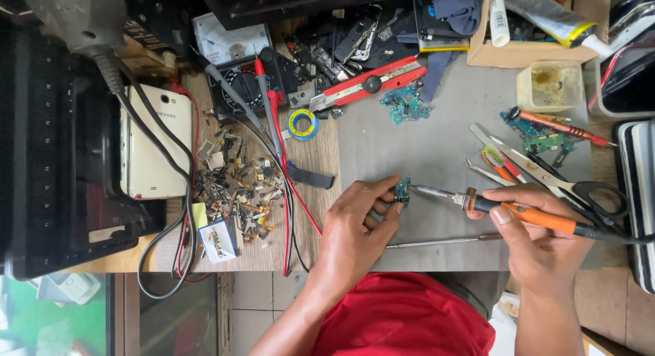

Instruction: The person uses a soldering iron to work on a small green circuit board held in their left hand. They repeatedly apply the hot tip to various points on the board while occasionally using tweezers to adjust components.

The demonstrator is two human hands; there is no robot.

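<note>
L hand [355, 223] pinching small board [402, 190], R hand [539, 243] w/ soldering iron [505, 211] tip-on.

Small teal circuit board [402, 191]: pinched at its near-left edge, raised just off grey mat, centre of bench. Soldering iron [518, 213]: orange handle, black collar, metal tip pointing left, lying near-level, tip just right of the board, about touching.

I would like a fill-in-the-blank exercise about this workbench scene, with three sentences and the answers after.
1. The right hand holds a soldering iron with an ____ handle.
2. The left hand pinches a small green ____ board.
3. The red utility knife lies on the bench ____ the person's hands.

Missing words: orange; circuit; beyond
</note>
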